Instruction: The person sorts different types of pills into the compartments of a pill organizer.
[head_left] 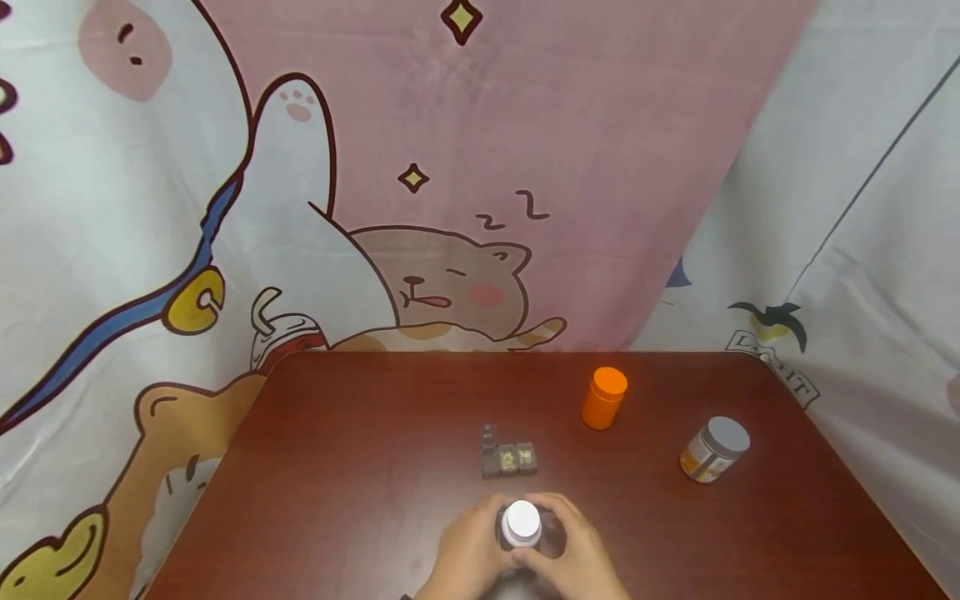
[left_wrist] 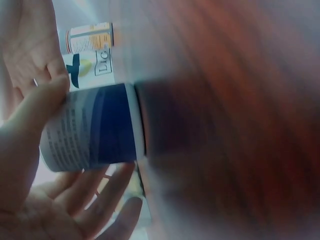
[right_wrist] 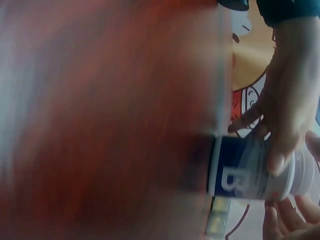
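A white and dark blue pill bottle (right_wrist: 240, 167) stands upright on the table near its front, its white cap (head_left: 522, 520) facing up. My left hand (head_left: 467, 546) grips the bottle's body from the left, thumb on the near side. From the right, my right hand (head_left: 576, 546) curls its thumb and fingers round the top of the bottle at the cap. Just beyond the hands lies a small grey translucent pill organizer (head_left: 510, 460) with three compartments; the left lid is raised, and yellowish labels mark the other two. What the compartments hold is too small to tell.
An orange bottle (head_left: 602, 402) stands farther back, right of the organizer. Near the right side stands a jar with a grey lid (head_left: 714, 452) and an orange-white label. A patterned cloth (head_left: 600, 167) hangs behind the dark red-brown table (head_left: 360, 433).
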